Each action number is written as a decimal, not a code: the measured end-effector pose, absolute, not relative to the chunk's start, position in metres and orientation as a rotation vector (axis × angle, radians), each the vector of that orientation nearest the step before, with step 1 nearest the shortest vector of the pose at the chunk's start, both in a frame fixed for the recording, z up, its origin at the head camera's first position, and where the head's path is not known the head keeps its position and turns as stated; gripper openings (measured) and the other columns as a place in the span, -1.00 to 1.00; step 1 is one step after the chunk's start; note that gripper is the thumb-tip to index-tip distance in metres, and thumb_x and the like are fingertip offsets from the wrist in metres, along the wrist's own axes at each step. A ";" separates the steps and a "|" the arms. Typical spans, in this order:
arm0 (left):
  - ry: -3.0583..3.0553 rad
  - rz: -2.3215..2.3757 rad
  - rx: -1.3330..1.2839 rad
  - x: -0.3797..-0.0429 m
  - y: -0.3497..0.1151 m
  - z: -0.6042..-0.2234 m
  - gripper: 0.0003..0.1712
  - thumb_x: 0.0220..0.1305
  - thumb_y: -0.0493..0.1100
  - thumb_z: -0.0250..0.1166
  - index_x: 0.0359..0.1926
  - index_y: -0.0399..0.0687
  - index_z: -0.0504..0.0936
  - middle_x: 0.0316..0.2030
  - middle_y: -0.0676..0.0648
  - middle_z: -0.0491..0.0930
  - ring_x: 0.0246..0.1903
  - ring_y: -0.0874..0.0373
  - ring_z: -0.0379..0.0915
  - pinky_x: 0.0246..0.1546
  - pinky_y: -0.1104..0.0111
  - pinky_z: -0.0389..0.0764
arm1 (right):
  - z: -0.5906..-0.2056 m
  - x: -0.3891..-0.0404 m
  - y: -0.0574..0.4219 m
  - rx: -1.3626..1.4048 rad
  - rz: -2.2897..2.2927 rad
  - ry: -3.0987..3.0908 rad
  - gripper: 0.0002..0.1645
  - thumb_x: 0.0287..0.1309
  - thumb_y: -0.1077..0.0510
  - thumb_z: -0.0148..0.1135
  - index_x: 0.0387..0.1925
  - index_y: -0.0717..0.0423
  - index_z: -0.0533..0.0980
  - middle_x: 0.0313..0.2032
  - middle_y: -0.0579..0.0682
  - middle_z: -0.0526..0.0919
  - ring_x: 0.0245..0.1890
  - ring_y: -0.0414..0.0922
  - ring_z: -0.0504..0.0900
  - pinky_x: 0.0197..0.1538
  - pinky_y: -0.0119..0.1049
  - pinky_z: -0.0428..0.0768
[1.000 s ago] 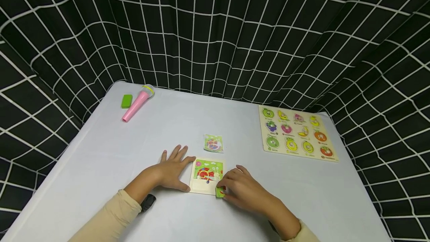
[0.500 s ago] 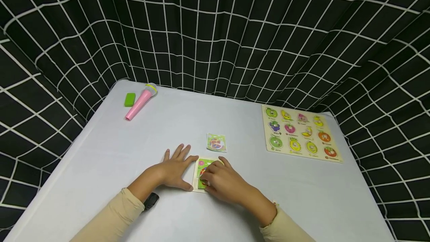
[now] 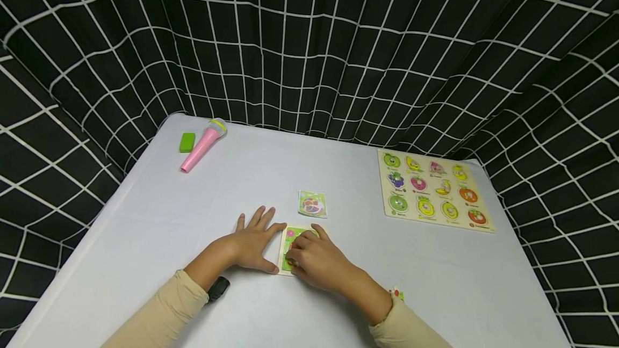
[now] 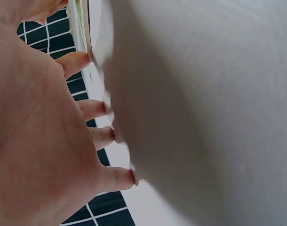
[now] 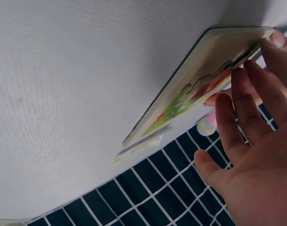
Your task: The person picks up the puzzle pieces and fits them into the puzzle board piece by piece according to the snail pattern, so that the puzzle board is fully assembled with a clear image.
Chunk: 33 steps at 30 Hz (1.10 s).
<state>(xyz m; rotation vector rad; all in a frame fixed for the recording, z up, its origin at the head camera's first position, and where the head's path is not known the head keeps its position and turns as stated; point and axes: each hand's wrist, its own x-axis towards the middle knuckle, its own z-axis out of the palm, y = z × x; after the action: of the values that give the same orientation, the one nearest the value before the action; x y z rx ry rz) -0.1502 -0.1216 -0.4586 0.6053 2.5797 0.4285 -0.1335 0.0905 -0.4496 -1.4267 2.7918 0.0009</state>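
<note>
My left hand (image 3: 249,243) lies spread on the table, its thumb and index finger at the left edge of a small jigsaw puzzle board (image 3: 283,246). Over that board, my right hand (image 3: 321,262) pinches a green puzzle piece (image 3: 287,262) at the lower left of the picture. The right wrist view shows the fingertips at the piece's dark edge, close over the bare tray part of the board (image 5: 219,47). Green and red picture pieces fill the board's far part; the right hand covers much of them in the head view.
A picture card (image 3: 312,204) lies just beyond the board. Another colourful piece (image 3: 398,294) peeks out beside the right sleeve. A fruit peg puzzle (image 3: 435,189) lies at the right; a pink toy microphone (image 3: 203,146) and a green block (image 3: 187,143) sit at the far left.
My right hand has brought the green piece from the board's right side to its lower left, where it now sits lower. The left hand keeps its place at the board.
</note>
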 end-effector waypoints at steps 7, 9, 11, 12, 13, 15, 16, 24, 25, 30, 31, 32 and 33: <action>2.590 0.429 0.610 -0.150 -0.120 -0.459 0.14 -0.05 0.34 0.44 0.48 0.11 0.13 0.52 -0.25 -0.23 0.50 -0.23 -0.44 0.29 -0.38 -0.18 | -0.451 -0.132 0.091 -1.400 -0.008 2.807 -0.71 0.04 -0.04 0.44 -0.15 -0.14 0.67 -0.12 -0.22 0.66 0.03 -0.16 0.52 0.33 0.13 0.27; 2.595 0.431 0.615 -0.150 -0.120 -0.459 0.14 -0.05 0.34 0.44 0.48 0.10 0.14 0.52 -0.26 -0.22 0.50 -0.23 -0.42 0.28 -0.38 -0.17 | -0.450 -0.131 0.091 -1.394 -0.009 2.805 -0.71 0.05 -0.03 0.43 -0.15 -0.14 0.67 -0.11 -0.22 0.66 0.03 -0.16 0.52 0.32 0.13 0.28; 2.598 0.433 0.621 -0.150 -0.119 -0.459 0.14 -0.06 0.34 0.44 0.48 0.10 0.14 0.52 -0.26 -0.21 0.50 -0.24 -0.41 0.28 -0.39 -0.17 | -0.448 -0.131 0.092 -1.392 -0.012 2.793 -0.71 0.06 -0.03 0.42 -0.14 -0.14 0.67 -0.10 -0.22 0.67 0.03 -0.16 0.52 0.31 0.15 0.29; 2.599 0.437 0.621 -0.150 -0.119 -0.459 0.14 -0.06 0.33 0.44 0.48 0.10 0.14 0.52 -0.26 -0.21 0.50 -0.24 -0.41 0.28 -0.39 -0.17 | -0.447 -0.131 0.093 -1.391 -0.017 2.783 -0.71 0.07 -0.03 0.42 -0.12 -0.15 0.67 -0.09 -0.22 0.67 0.04 -0.16 0.52 0.31 0.15 0.29; 2.598 0.441 0.619 -0.150 -0.119 -0.459 0.14 -0.06 0.33 0.44 0.47 0.10 0.14 0.52 -0.26 -0.21 0.50 -0.24 -0.42 0.28 -0.38 -0.18 | -0.446 -0.131 0.095 -1.386 -0.024 2.773 -0.71 0.08 -0.04 0.41 -0.12 -0.15 0.66 -0.08 -0.22 0.66 0.04 -0.16 0.52 0.31 0.16 0.29; 2.598 0.445 0.614 -0.150 -0.119 -0.459 0.14 -0.06 0.32 0.45 0.47 0.10 0.15 0.52 -0.26 -0.21 0.50 -0.24 -0.42 0.29 -0.38 -0.19 | -0.443 -0.130 0.100 -1.375 -0.050 2.759 -0.69 0.09 -0.04 0.40 -0.10 -0.16 0.66 -0.06 -0.22 0.65 0.05 -0.15 0.51 0.30 0.17 0.28; 2.599 0.444 0.611 -0.150 -0.119 -0.459 0.13 -0.06 0.32 0.45 0.47 0.10 0.15 0.52 -0.26 -0.21 0.50 -0.24 -0.42 0.29 -0.38 -0.19 | -0.441 -0.130 0.103 -1.363 -0.068 2.755 -0.69 0.09 -0.04 0.40 -0.09 -0.16 0.65 -0.06 -0.21 0.65 0.06 -0.15 0.51 0.30 0.18 0.27; 2.597 0.458 0.615 -0.148 -0.116 -0.462 0.14 -0.08 0.30 0.47 0.47 0.09 0.17 0.52 -0.26 -0.21 0.50 -0.24 -0.43 0.28 -0.39 -0.22 | -0.435 -0.120 0.148 -1.218 -0.137 2.794 -0.65 0.03 0.00 0.45 -0.10 -0.09 0.65 -0.12 -0.16 0.66 0.03 -0.10 0.53 0.28 0.22 0.27; 2.596 0.463 0.617 -0.148 -0.116 -0.462 0.13 -0.08 0.29 0.47 0.47 0.08 0.18 0.52 -0.26 -0.21 0.50 -0.24 -0.43 0.28 -0.40 -0.22 | -0.434 -0.119 0.155 -1.194 -0.135 2.792 -0.64 0.03 0.00 0.45 -0.09 -0.08 0.65 -0.12 -0.16 0.66 0.03 -0.10 0.53 0.28 0.22 0.26; 2.599 0.459 0.612 -0.150 -0.119 -0.459 0.15 -0.08 0.30 0.47 0.47 0.07 0.16 0.52 -0.27 -0.24 0.50 -0.25 -0.45 0.27 -0.40 -0.25 | -0.431 -0.116 0.187 -1.060 -0.150 2.765 -0.58 -0.02 -0.03 0.48 -0.09 -0.04 0.64 -0.12 -0.15 0.66 0.04 -0.07 0.52 0.29 0.23 0.23; 2.596 0.461 0.611 -0.151 -0.119 -0.458 0.15 -0.08 0.30 0.47 0.47 0.07 0.16 0.52 -0.27 -0.24 0.49 -0.26 -0.45 0.27 -0.40 -0.25 | -0.429 -0.116 0.193 -1.029 -0.162 2.754 -0.58 -0.04 -0.04 0.49 -0.09 -0.04 0.65 -0.12 -0.15 0.66 0.04 -0.07 0.52 0.29 0.23 0.22; 2.595 0.458 0.612 -0.151 -0.120 -0.458 0.15 -0.08 0.30 0.46 0.47 0.06 0.15 0.52 -0.27 -0.24 0.49 -0.26 -0.46 0.27 -0.40 -0.25 | -0.429 -0.115 0.199 -1.003 -0.175 2.744 -0.56 -0.07 -0.04 0.51 -0.10 -0.05 0.65 -0.13 -0.15 0.66 0.04 -0.07 0.52 0.29 0.23 0.21; 2.593 0.457 0.615 -0.151 -0.120 -0.457 0.15 -0.07 0.30 0.46 0.47 0.06 0.15 0.52 -0.28 -0.25 0.49 -0.26 -0.46 0.27 -0.41 -0.25 | -0.428 -0.115 0.205 -0.983 -0.181 2.734 -0.56 -0.09 -0.05 0.52 -0.12 -0.05 0.65 -0.13 -0.16 0.65 0.03 -0.07 0.52 0.29 0.23 0.21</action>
<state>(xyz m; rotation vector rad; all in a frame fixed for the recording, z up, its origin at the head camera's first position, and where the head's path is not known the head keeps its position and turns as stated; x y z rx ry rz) -0.1513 -0.1199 -0.4575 0.6152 2.5934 0.4572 -0.1149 0.2046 -0.4279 -0.9826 2.7341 -0.1808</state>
